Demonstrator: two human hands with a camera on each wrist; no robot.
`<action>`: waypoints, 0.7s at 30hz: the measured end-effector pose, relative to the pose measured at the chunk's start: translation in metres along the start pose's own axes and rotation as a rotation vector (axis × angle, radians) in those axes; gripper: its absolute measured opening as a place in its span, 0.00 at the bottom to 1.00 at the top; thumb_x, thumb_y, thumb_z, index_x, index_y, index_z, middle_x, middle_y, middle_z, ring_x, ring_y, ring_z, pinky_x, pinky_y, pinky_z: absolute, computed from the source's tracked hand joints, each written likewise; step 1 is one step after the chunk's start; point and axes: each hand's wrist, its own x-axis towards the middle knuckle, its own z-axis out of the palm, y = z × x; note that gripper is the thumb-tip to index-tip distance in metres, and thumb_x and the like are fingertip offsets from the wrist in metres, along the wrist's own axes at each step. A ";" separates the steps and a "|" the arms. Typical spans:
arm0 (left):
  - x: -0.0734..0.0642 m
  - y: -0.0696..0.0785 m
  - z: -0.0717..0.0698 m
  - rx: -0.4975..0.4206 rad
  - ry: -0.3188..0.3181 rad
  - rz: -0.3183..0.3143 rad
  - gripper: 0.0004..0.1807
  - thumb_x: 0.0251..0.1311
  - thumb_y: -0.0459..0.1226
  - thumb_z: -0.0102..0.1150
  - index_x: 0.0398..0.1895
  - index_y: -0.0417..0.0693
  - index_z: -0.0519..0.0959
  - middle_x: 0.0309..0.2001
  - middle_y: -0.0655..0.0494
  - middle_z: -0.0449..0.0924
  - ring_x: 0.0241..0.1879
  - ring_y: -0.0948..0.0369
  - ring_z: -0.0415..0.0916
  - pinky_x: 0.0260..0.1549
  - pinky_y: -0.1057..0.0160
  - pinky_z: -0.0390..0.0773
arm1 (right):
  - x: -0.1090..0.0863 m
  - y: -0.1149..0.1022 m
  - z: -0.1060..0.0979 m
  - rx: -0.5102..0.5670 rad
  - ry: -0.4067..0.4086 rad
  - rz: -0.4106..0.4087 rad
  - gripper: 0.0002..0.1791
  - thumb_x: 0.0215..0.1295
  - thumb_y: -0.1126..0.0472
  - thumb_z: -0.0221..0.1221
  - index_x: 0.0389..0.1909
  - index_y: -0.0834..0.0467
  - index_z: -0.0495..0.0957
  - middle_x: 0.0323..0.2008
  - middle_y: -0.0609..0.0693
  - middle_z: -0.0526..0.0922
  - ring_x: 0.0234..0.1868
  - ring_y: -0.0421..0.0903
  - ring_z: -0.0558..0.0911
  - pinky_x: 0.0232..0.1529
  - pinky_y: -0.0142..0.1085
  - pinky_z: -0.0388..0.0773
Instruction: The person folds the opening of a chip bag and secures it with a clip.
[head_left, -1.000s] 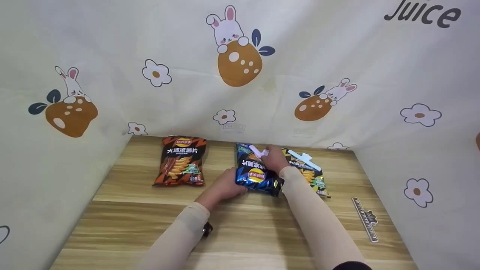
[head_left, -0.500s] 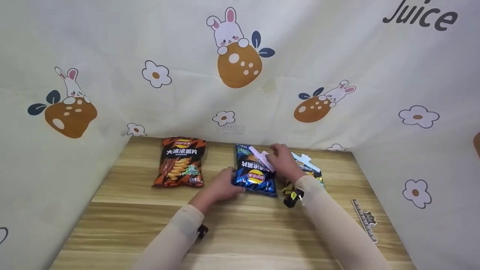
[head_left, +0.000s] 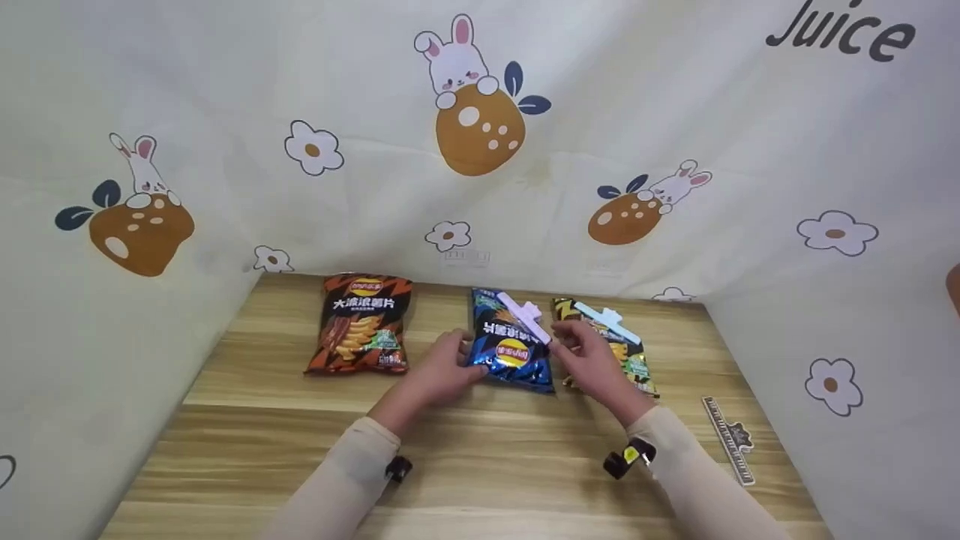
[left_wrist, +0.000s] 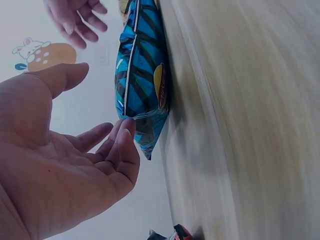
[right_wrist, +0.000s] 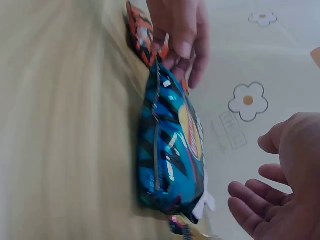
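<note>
A blue bag of potato chips (head_left: pixel 510 360) lies on the table with a lilac bag clip (head_left: pixel 523 313) across its upper right corner. My left hand (head_left: pixel 442 367) is at the bag's left edge. In the left wrist view, the left fingertips (left_wrist: pixel 128 124) reach the end of the blue bag and the thumb stands well apart. My right hand (head_left: pixel 592 360) is by the bag's right edge, near the clip's lower end, with its fingers loosely bent and nothing between them. It partly covers a yellow and black chip bag (head_left: pixel 636 367) that carries a light blue bag clip (head_left: pixel 609 322).
An orange and black chip bag (head_left: pixel 360 322) lies at the left of the wooden table (head_left: pixel 480 480). Toward the right edge is a black and white bag clip (head_left: pixel 729 441). A printed cloth wall (head_left: pixel 375 210) rises behind the table.
My right hand has let go of the lilac clip, which stays on the blue bag, and has shifted right and toward me. My left hand has barely moved.
</note>
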 end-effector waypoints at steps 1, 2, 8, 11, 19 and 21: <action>-0.001 0.000 0.000 -0.005 -0.001 0.003 0.38 0.72 0.44 0.74 0.78 0.40 0.69 0.66 0.44 0.78 0.64 0.48 0.80 0.66 0.46 0.81 | -0.005 0.000 0.000 0.014 0.005 0.002 0.18 0.80 0.62 0.66 0.65 0.59 0.83 0.54 0.54 0.86 0.53 0.50 0.83 0.56 0.45 0.84; -0.002 0.001 0.000 -0.010 -0.002 0.009 0.37 0.72 0.43 0.74 0.78 0.40 0.70 0.65 0.44 0.78 0.63 0.48 0.80 0.66 0.46 0.81 | -0.010 0.001 0.000 0.029 0.011 0.004 0.17 0.80 0.61 0.66 0.65 0.59 0.83 0.53 0.53 0.86 0.53 0.49 0.84 0.55 0.44 0.85; -0.010 0.000 -0.003 -0.024 -0.019 0.067 0.33 0.71 0.41 0.74 0.74 0.40 0.73 0.60 0.47 0.80 0.59 0.50 0.80 0.63 0.46 0.82 | -0.036 0.002 0.001 0.084 0.023 0.002 0.18 0.79 0.61 0.67 0.64 0.60 0.83 0.54 0.53 0.86 0.53 0.48 0.85 0.51 0.37 0.84; -0.015 -0.003 -0.003 -0.010 -0.030 0.076 0.32 0.72 0.42 0.74 0.74 0.42 0.74 0.60 0.48 0.80 0.60 0.51 0.80 0.64 0.46 0.82 | -0.044 0.004 0.003 0.090 0.007 -0.014 0.18 0.78 0.63 0.68 0.64 0.62 0.83 0.55 0.55 0.87 0.53 0.49 0.84 0.52 0.35 0.83; -0.025 -0.006 0.000 0.041 0.017 0.094 0.28 0.73 0.43 0.72 0.71 0.46 0.77 0.62 0.50 0.77 0.63 0.51 0.78 0.67 0.44 0.79 | -0.057 0.010 0.009 0.129 -0.027 0.003 0.18 0.77 0.64 0.68 0.64 0.64 0.83 0.52 0.54 0.87 0.51 0.49 0.84 0.50 0.34 0.82; -0.028 -0.007 -0.001 0.027 0.010 0.093 0.26 0.73 0.43 0.72 0.70 0.47 0.78 0.61 0.50 0.78 0.62 0.51 0.78 0.66 0.44 0.80 | -0.060 0.011 0.011 0.143 -0.034 0.008 0.19 0.77 0.64 0.68 0.64 0.65 0.82 0.52 0.57 0.88 0.50 0.49 0.84 0.50 0.34 0.82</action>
